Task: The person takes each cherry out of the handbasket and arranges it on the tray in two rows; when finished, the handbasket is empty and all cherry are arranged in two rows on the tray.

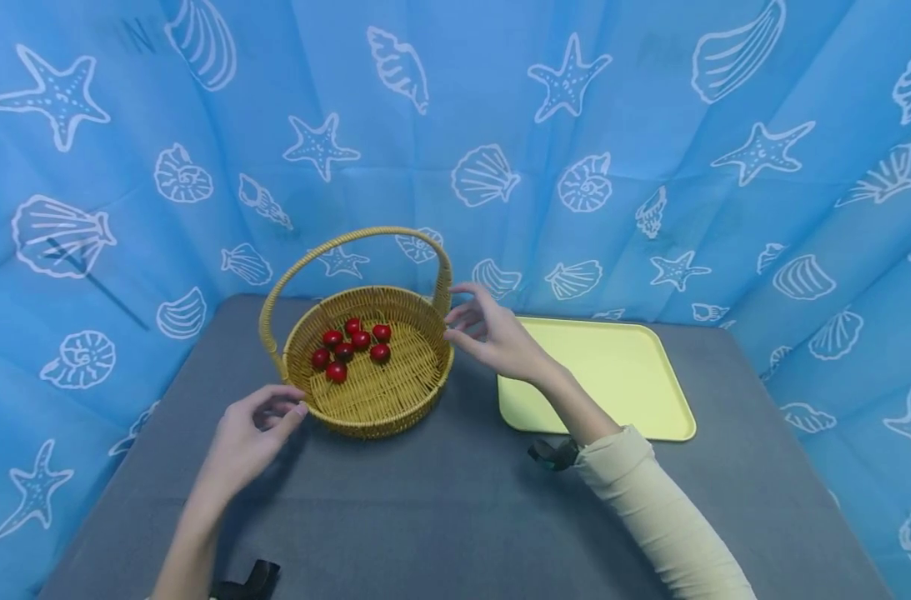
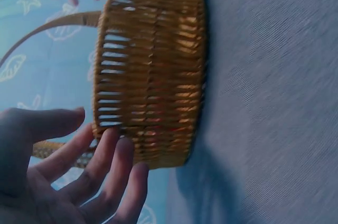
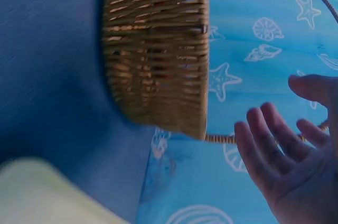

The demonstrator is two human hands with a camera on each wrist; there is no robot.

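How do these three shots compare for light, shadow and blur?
Head view: bright, fairly even light, cherries reasonably clear; left wrist view: dimmer, the left hand darkened, a shadow on the grey cloth beside the basket; right wrist view: bluish and dim, the pale tray at bottom left out of focus.

Bare hands (image 1: pixel 256 431) (image 1: pixel 498 335), cream right sleeve (image 1: pixel 665 517) with folded cuff (image 1: pixel 611 457); small black fittings (image 1: pixel 554 455) (image 1: pixel 248 582) at both wrists
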